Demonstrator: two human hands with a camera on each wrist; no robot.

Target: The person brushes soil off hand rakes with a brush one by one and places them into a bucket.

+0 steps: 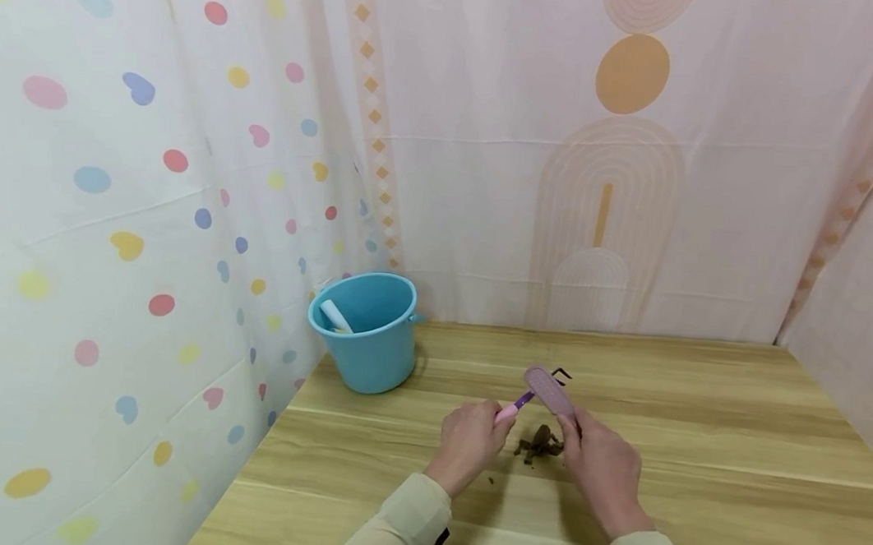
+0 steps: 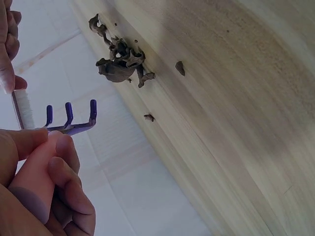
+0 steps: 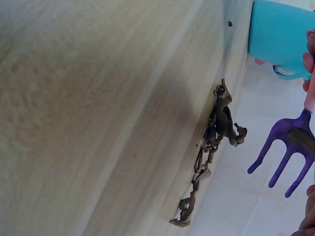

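My left hand (image 1: 468, 443) grips the pink handle of a small three-pronged hand rake (image 2: 74, 129) with purple metal tines. In the right wrist view, brown residue shows on the flat of the rake. My right hand (image 1: 604, 466) holds a mauve brush (image 1: 549, 391), its back facing up in the head view. White bristles (image 2: 24, 110) show in the left wrist view, close behind the rake head; whether they touch is hard to tell. Below both hands, a clump of dark brown, curled, dried-looking material (image 1: 542, 443) lies on the wooden table (image 1: 694, 451).
A light blue bucket (image 1: 373, 360) stands at the table's back left, with a pale cylindrical object (image 1: 336, 315) leaning inside. Small brown crumbs (image 2: 180, 68) lie scattered near the clump. Patterned curtains (image 1: 477, 209) hang behind and along both sides of the table.
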